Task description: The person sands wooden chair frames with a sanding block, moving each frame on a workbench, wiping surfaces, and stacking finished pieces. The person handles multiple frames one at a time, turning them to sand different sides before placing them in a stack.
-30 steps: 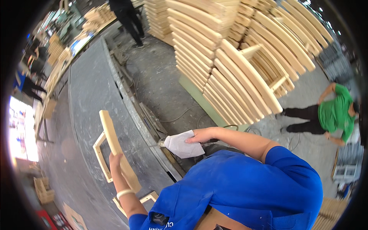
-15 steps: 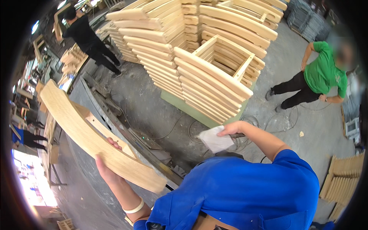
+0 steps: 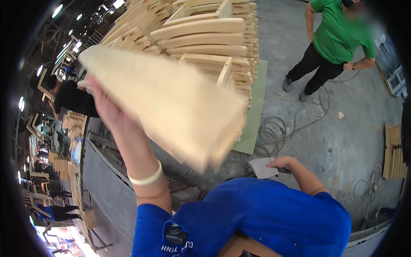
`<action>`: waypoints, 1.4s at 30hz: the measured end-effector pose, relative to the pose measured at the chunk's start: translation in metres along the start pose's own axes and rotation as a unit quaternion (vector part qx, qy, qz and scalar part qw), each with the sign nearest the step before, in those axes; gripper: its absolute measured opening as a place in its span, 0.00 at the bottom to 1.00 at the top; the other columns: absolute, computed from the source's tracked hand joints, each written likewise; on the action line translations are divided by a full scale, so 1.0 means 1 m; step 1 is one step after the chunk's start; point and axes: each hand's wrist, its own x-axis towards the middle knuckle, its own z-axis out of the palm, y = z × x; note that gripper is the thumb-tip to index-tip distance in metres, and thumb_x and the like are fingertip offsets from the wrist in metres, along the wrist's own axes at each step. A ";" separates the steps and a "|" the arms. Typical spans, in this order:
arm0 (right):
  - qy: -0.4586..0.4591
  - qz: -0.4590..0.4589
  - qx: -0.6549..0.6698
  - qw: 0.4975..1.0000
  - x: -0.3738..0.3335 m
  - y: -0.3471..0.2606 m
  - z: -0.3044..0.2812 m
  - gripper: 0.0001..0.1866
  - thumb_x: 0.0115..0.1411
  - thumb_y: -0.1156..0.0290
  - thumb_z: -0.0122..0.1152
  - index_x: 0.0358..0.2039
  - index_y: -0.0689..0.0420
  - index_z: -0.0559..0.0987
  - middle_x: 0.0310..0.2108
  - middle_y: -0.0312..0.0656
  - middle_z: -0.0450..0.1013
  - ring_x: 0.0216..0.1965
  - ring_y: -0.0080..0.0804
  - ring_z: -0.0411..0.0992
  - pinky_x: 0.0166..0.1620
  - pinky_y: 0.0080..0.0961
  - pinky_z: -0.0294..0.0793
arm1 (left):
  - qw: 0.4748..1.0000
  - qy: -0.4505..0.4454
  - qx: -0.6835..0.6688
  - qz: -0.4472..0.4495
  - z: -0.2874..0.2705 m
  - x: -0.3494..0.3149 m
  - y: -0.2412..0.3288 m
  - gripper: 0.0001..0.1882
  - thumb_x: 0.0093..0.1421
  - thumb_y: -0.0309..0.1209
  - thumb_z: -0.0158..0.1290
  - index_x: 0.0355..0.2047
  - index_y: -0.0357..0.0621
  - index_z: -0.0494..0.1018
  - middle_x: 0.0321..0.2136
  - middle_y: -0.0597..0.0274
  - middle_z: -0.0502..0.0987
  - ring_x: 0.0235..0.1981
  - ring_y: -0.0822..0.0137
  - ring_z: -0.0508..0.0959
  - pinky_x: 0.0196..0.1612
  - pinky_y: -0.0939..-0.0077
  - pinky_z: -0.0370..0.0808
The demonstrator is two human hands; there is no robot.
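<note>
My left hand (image 3: 109,105) grips a pale wooden frame piece (image 3: 171,103) by its left side and holds it raised in front of me. Motion blurs the piece, and its broad curved face hides part of the stack behind. Down at my right, my right hand (image 3: 281,162) pinches a whitish sheet (image 3: 264,168), perhaps sandpaper or cloth, at its edge. Beyond the held piece stands a tall stack of similar wooden frames (image 3: 201,40), with curved rails and crosspieces.
A green board (image 3: 257,98) lies under the stack. Coiled cable (image 3: 274,128) rests on the concrete floor. A grey-topped bench (image 3: 107,171) is at my left. A person in green (image 3: 338,38) stands at the far right; another in black (image 3: 75,98) is at the left. Slatted wooden parts (image 3: 394,158) sit at right.
The wooden frame piece in my left hand has risen and swung rightward, toward the stack. My right hand still holds the whitish sheet. The view has turned.
</note>
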 end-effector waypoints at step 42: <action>0.200 -0.059 0.349 0.914 -0.029 0.045 0.040 0.27 0.61 0.57 0.57 0.51 0.69 0.72 0.44 0.47 0.75 0.43 0.34 0.74 0.48 0.31 0.70 | 0.757 0.195 0.606 -0.146 -0.078 0.161 -0.376 0.44 0.55 0.41 0.60 0.65 0.43 0.47 0.60 0.44 0.57 0.51 0.53 0.69 0.47 0.64 0.73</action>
